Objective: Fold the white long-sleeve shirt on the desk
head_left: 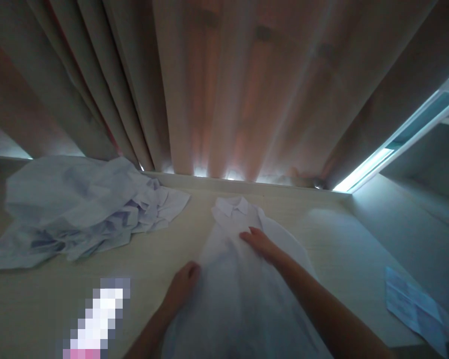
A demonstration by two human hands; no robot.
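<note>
A white collared shirt (243, 284) lies front up on the pale surface, its collar pointing away from me. My left hand (185, 281) is at the shirt's left edge with its fingers curled in, closed on the fabric. Across the upper front, below the collar, my right hand (260, 243) rests on the cloth. Its fingers look stretched out, with the thumb side toward the middle of the shirt. The shirt's lower part runs out of view at the bottom.
A heap of crumpled white cloth (86, 199) lies at the left. Long curtains (224, 99) hang along the far edge of the pale surface (172, 254). A folded bluish-white sheet (413, 301) is at the right, near a wall (407, 224). A pixelated patch covers the lower left.
</note>
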